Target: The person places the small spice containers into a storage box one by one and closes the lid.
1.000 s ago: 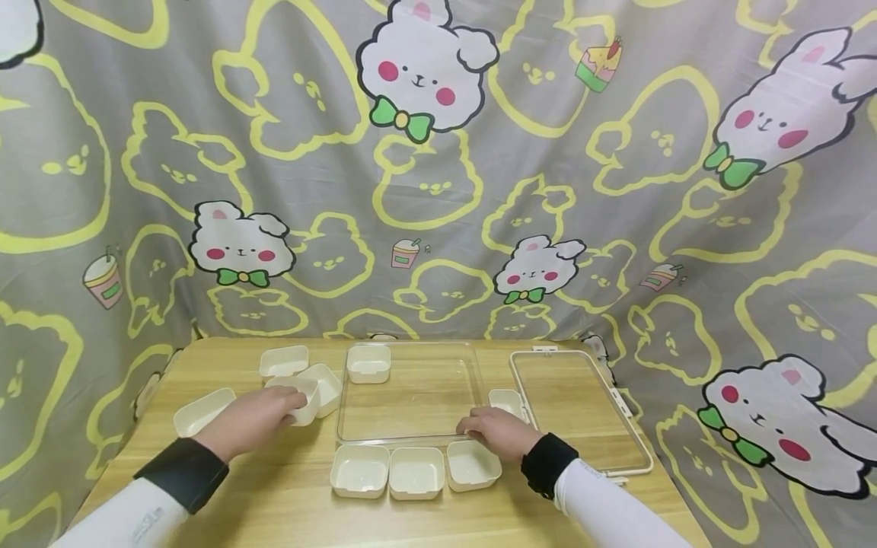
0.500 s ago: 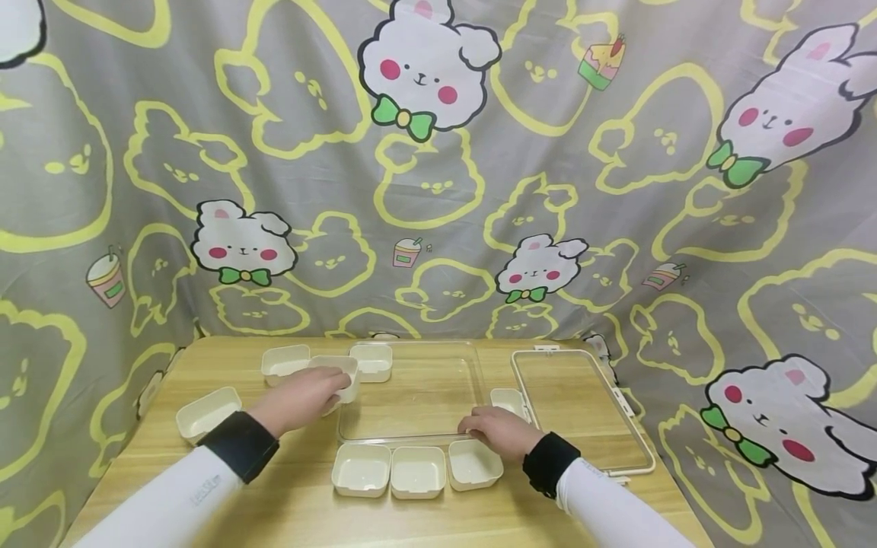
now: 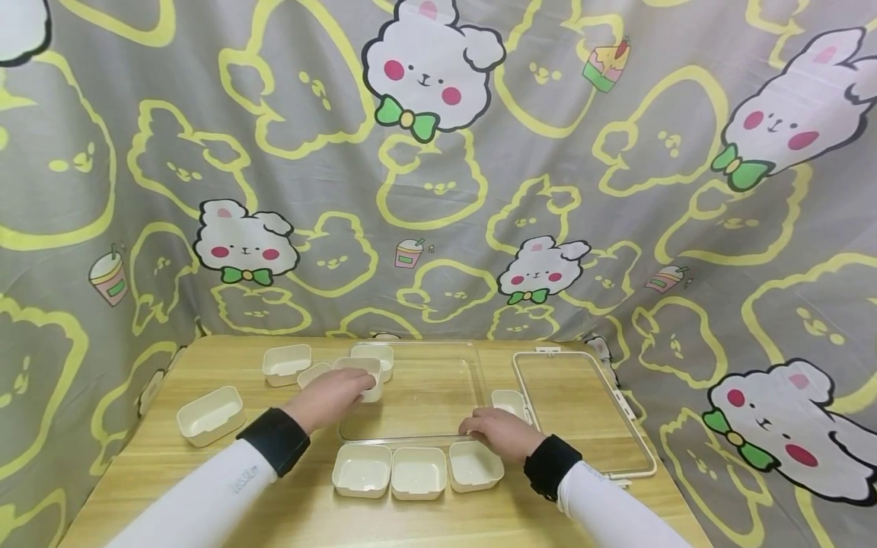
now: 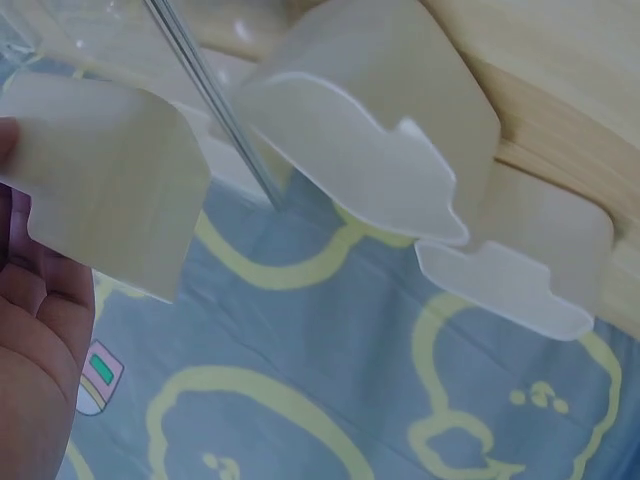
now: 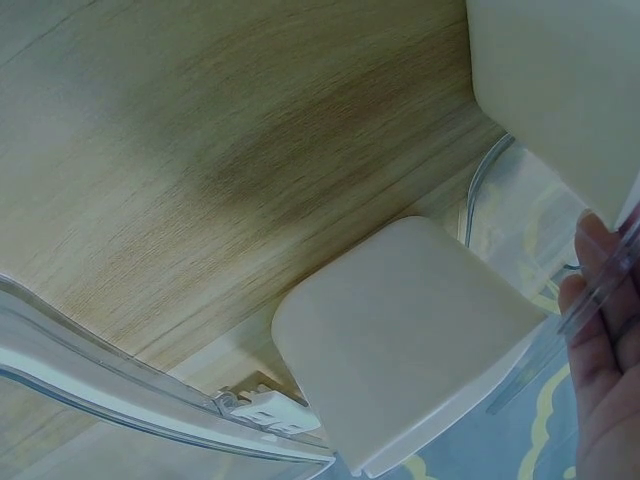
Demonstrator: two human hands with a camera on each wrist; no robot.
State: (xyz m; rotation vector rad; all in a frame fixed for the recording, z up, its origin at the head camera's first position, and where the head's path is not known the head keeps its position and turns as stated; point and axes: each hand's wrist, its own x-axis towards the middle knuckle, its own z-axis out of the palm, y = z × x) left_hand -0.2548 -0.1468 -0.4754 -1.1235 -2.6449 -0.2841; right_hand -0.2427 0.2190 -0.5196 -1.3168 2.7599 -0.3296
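My left hand (image 3: 332,397) grips a small cream box (image 3: 373,390) by its wall, raised over the back left of a clear plastic container (image 3: 418,415). The left wrist view shows this box (image 4: 120,190) tilted, fingers at its edge. Another cream box (image 3: 381,353) stands in the container's back left corner, partly covered by the held one. With its fingertips, my right hand (image 3: 503,434) pinches the container's front right rim. Three cream boxes stand in a row before the container: left (image 3: 361,472), middle (image 3: 418,473) and right (image 3: 476,466), this last beside my right hand.
Left of the container are cream boxes: one at the back (image 3: 286,364), one farther left (image 3: 211,415), and one partly hidden (image 3: 313,373) behind my left hand. A cream box (image 3: 507,402) stands right of the container, near a clear lid with a white frame (image 3: 562,353). A patterned curtain (image 3: 438,190) encloses the table.
My left hand has carried the cream box rightward from the left group to over the container's back left. The right hand has stayed on the rim.
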